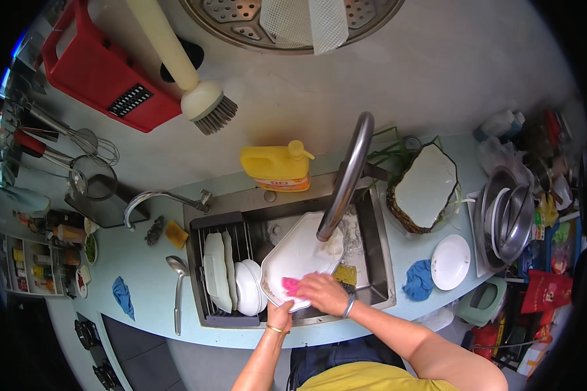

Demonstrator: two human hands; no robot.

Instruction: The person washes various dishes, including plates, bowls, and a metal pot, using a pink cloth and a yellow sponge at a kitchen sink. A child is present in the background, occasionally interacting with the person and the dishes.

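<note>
Over the steel sink, my left hand grips the near rim of a large white platter, which is tilted. My right hand presses a pink scrubbing cloth onto the platter's face near that same end. The curved steel faucet reaches over the platter's far part. Right beside my right hand, a yellow sponge lies in the basin. On the sink's left side, a dark dish rack holds white plates and white bowls on edge.
Behind the sink stands a yellow detergent jug. On the left counter are a ladle, a sponge and a blue cloth. To the right lie another blue cloth, a white plate and stacked metal basins.
</note>
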